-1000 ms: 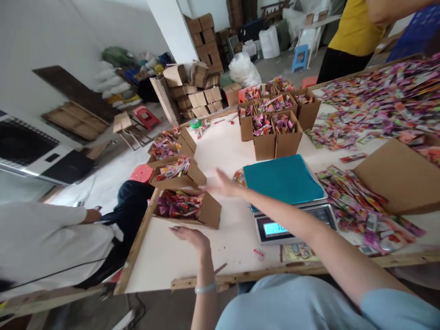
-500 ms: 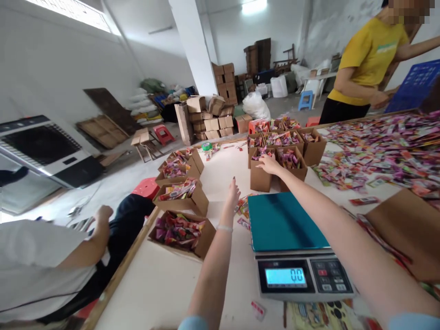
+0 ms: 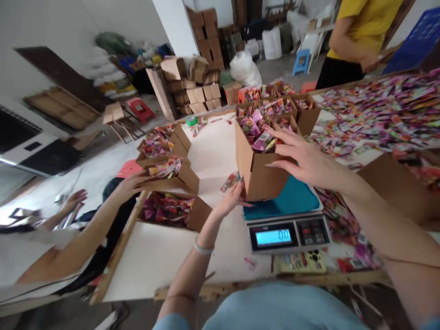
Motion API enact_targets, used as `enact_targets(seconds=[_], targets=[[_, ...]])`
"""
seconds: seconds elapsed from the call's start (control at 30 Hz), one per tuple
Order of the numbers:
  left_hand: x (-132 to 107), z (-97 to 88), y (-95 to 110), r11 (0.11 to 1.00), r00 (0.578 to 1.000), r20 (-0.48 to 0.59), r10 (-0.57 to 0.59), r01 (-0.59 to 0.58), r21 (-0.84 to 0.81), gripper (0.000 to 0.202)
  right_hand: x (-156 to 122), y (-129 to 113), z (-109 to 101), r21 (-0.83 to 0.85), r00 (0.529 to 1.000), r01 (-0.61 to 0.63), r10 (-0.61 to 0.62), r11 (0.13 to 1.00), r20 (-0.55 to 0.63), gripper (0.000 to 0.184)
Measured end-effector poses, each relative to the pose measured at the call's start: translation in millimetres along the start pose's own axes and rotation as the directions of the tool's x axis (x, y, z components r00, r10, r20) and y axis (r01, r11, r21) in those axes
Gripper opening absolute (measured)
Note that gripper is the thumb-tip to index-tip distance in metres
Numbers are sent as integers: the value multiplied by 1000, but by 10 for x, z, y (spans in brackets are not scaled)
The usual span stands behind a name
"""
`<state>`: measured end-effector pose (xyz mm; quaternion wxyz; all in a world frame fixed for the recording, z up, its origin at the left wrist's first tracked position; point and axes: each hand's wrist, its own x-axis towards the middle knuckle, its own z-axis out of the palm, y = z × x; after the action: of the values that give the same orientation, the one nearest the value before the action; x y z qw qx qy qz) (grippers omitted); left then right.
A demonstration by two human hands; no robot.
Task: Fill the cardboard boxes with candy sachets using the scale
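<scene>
An upright cardboard box (image 3: 263, 176) full of small purple and pink packets (image 3: 256, 130) is held between my two hands over a digital scale (image 3: 285, 224). The scale has a teal top (image 3: 302, 197), and its lit display reads 0.0. My left hand (image 3: 233, 199) grips the lower left side of the box. My right hand (image 3: 300, 158) holds its right side near the top, with fingers spread over the rim and front face. The box hides part of the scale's top, so whether it touches there I cannot tell.
To the left stand more filled boxes (image 3: 199, 213); a co-worker's hand (image 3: 132, 185) touches one. Behind are further filled boxes (image 3: 307, 117). Loose packets (image 3: 385, 107) heap at the right, near an open carton (image 3: 388, 183). A person in yellow (image 3: 364, 32) stands beyond. Green tape (image 3: 191, 120) lies at the back.
My hands have brought a filled box from the group behind the scale to above it. My left hand has moved onto the box. The seated co-worker has reached to a box; the view has tilted down.
</scene>
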<state>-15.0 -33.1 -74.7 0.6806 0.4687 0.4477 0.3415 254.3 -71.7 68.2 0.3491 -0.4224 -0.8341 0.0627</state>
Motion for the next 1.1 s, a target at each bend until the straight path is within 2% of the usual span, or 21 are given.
enact_targets(seconds=[0.07, 0.1, 0.13, 0.2, 0.23, 0.27, 0.33, 0.4, 0.47, 0.57, 0.67, 0.87, 0.93, 1.0, 1.1], targets=[[-212, 70, 25, 967, 992, 66, -107, 88, 239, 44, -302, -200, -21, -34, 998, -7, 9, 999, 57, 24], [-271, 91, 75, 941, 991, 64, -115, 87, 328, 44, -411, -279, 6, -48, 996, -8, 12, 999, 83, 21], [-301, 106, 141, 922, 997, 38, -62, 43, 386, 43, -494, -341, 45, -60, 994, -9, 15, 998, 105, 18], [-294, 127, 295, 872, 987, -22, 160, -131, 471, 46, -594, -413, 128, -80, 992, -16, 25, 997, 120, 12], [-271, 139, 367, 835, 952, -51, 303, -239, 495, 48, -622, -427, 156, -85, 993, -28, 37, 996, 115, 8], [-245, 152, 431, 800, 896, -83, 436, -343, 493, 48, -641, -430, 169, -83, 993, -43, 52, 996, 106, 6], [-202, 180, 523, 746, 767, -169, 619, -507, 431, 44, -670, -419, 148, -54, 993, -80, 85, 995, 86, 14], [-192, 203, 574, 694, 666, -229, 710, -605, 390, 42, -698, -400, 77, -1, 992, -114, 114, 993, 58, 30], [-213, 213, 603, 658, 620, -237, 748, -645, 388, 52, -730, -384, -19, 48, 991, -133, 133, 990, 10, 44], [-263, 201, 626, 633, 601, -224, 767, -652, 418, 65, -786, -347, -159, 90, 986, -129, 137, 988, -90, 52], [-277, 183, 617, 632, 600, -228, 767, -643, 434, 71, -858, -252, -252, 111, 968, -157, 175, 981, -181, 55], [-205, 225, 531, 673, 645, -228, 729, -617, 407, 77, -1031, 71, -267, 189, 918, -291, 330, 938, -221, 50], [-220, 261, 524, 668, 643, -224, 732, -615, 420, 75, -1066, 151, -248, 203, 911, -297, 340, 933, -232, 49], [-296, 292, 526, 642, 621, -222, 751, -611, 463, 73, -1065, 189, -238, 223, 909, -286, 337, 932, -244, 48], [-528, 261, 496, 535, 543, -201, 815, -575, 619, 74, -953, 147, -279, 233, 919, -270, 322, 934, -228, 53]])
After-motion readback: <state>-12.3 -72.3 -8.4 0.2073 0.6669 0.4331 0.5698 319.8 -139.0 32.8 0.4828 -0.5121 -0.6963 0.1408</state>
